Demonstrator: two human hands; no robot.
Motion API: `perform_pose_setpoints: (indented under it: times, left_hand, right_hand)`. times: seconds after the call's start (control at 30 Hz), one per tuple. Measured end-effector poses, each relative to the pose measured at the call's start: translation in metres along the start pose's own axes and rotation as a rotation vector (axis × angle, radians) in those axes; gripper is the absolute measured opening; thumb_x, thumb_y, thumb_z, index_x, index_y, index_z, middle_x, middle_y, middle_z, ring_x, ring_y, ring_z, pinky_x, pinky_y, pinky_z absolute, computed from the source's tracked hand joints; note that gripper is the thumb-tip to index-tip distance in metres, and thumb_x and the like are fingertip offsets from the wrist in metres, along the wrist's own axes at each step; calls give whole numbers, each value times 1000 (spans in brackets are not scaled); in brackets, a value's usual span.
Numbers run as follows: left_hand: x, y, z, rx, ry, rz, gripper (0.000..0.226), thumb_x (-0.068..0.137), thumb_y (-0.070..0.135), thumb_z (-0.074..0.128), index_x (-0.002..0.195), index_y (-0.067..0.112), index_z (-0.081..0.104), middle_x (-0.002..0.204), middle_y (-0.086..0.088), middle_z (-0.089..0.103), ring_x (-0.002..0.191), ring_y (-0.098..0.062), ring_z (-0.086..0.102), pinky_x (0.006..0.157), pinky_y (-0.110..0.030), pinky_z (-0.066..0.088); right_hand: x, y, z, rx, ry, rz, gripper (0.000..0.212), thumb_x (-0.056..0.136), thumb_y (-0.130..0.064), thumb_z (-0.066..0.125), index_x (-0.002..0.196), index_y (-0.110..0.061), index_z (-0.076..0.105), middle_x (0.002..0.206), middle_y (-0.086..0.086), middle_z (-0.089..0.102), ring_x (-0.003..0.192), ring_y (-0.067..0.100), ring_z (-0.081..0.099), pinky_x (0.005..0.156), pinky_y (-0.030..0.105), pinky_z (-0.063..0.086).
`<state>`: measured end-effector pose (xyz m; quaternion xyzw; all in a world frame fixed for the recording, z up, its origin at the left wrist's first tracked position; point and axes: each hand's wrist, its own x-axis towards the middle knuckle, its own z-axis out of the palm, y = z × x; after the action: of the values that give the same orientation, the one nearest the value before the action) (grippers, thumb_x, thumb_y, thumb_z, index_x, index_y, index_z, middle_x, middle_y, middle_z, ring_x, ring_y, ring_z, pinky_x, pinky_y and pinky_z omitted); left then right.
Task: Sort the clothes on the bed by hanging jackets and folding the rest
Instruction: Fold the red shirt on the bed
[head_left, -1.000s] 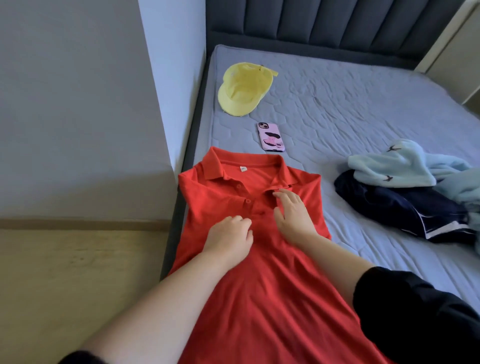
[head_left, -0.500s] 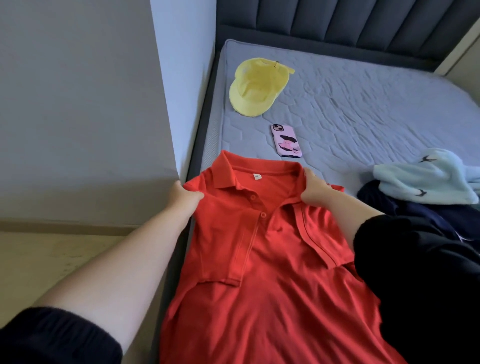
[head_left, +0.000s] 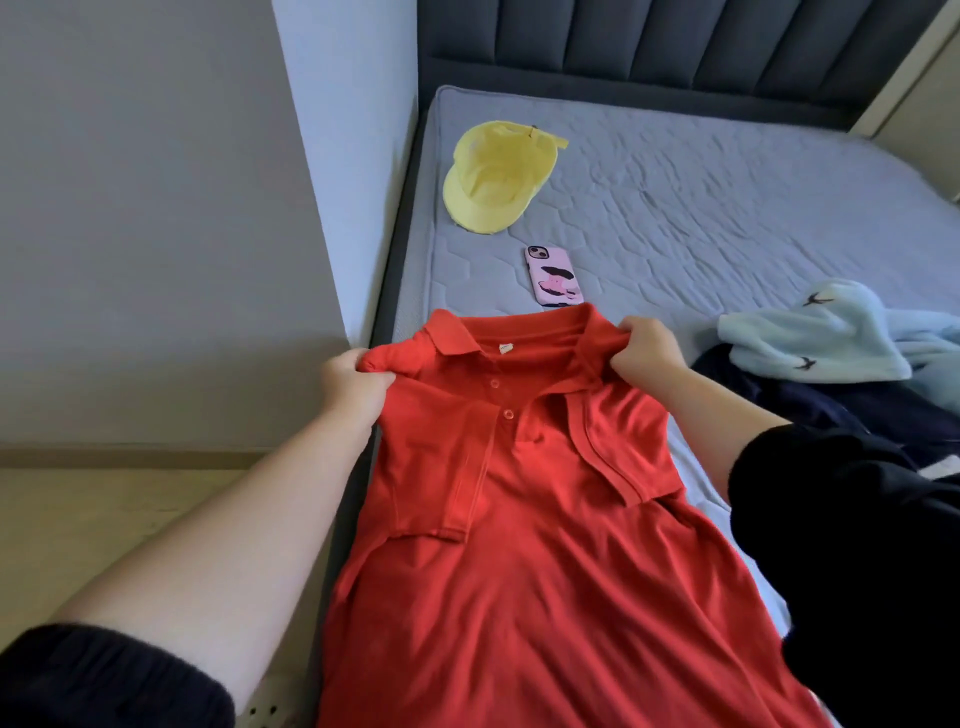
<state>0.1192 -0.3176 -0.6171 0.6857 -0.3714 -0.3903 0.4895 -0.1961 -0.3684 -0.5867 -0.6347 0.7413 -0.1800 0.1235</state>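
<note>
Left hand (head_left: 353, 384) and right hand (head_left: 647, 351) each gripped a shoulder of the red polo shirt (head_left: 519, 545), sleeves folded inward, on the bed (head_left: 727, 218).

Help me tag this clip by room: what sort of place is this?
Probably a home bedroom: a bare quilted mattress with a padded dark headboard, and a red polo shirt and a pale blue fleece garment on it.

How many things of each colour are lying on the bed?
Red: 1, the shirt
Yellow: 1, the cap
Pink: 1, the phone
Light blue: 1, the fleece
Navy: 1, the garment under the fleece
Total: 5
</note>
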Motion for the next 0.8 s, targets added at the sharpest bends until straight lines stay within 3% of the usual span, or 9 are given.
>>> perform_pose_setpoints:
  times: [0.13, 0.2, 0.3, 0.37, 0.47, 0.57, 0.63, 0.73, 0.8]
  left_hand:
    - [-39, -1, -15, 26, -4, 83, 41, 72, -18, 56, 58, 20, 56, 46, 13, 52, 51, -7, 46, 44, -11, 35]
    - [-68, -12, -25, 0, -60, 106, 46, 72, -23, 52, 57, 19, 58, 56, 19, 63, 60, -3, 58, 54, -8, 41]
    - [-106, -49, -46, 260, -189, 266, 46, 66, -27, 46, 57, 15, 62, 92, -5, 69, 95, -22, 64, 81, -9, 44]
    - [-124, -67, -59, 615, -318, 348, 44, 62, -19, 50, 81, 14, 72, 110, -8, 64, 113, -27, 57, 97, -16, 39]
    - [-138, -63, -58, 920, -333, 478, 70, 59, -2, 62, 126, 18, 58, 120, -1, 63, 130, -26, 42, 108, -45, 33]
    - [-160, -46, -33, 1064, -354, 692, 85, 59, 24, 72, 139, 19, 46, 138, -3, 50, 136, -26, 35, 109, -51, 29]
    - [-179, -43, -15, 1101, -451, 714, 90, 64, 38, 72, 145, 23, 36, 147, 2, 39, 141, -22, 26, 113, -49, 22]
    - [-198, -48, -2, 1042, -470, 785, 71, 70, 22, 74, 137, 17, 50, 135, -1, 53, 130, -25, 43, 107, -44, 33]
    - [-203, -47, -2, 936, -377, 894, 49, 66, 3, 74, 114, 9, 68, 100, -8, 68, 97, -31, 63, 84, -40, 51]
  right_hand:
    - [-49, 13, -20, 64, 205, -193, 15, 63, 6, 51, 75, -2, 56, 76, 21, 60, 81, 39, 55, 64, 39, 39]
    - [-83, 27, -24, 40, 263, -357, 11, 57, 1, 47, 66, -2, 51, 65, 19, 54, 70, 38, 52, 56, 42, 37]
    - [-134, 68, -18, -110, 139, -499, 12, 58, -7, 59, 67, -5, 53, 66, 16, 54, 68, 36, 53, 61, 42, 41]
    - [-160, 94, -14, -244, -39, -458, 23, 60, -11, 61, 83, -7, 58, 81, 12, 61, 85, 35, 56, 77, 40, 40]
    - [-179, 107, -10, -292, -129, -387, 48, 66, -12, 66, 113, -10, 59, 107, 7, 63, 107, 31, 53, 96, 35, 32]
    - [-193, 95, -7, -222, -87, -430, 64, 62, -13, 69, 124, -7, 56, 117, 12, 59, 109, 34, 52, 100, 41, 36]
    - [-199, 83, -5, -213, -63, -478, 64, 60, -9, 70, 123, -6, 58, 117, 11, 60, 108, 34, 53, 98, 43, 39]
    - [-202, 69, -12, -155, 70, -555, 35, 69, -10, 59, 102, -4, 67, 96, 12, 65, 89, 37, 60, 80, 46, 49]
    - [-200, 70, -17, -171, 159, -670, 16, 74, -12, 61, 84, -3, 69, 82, 12, 64, 74, 36, 60, 66, 44, 51]
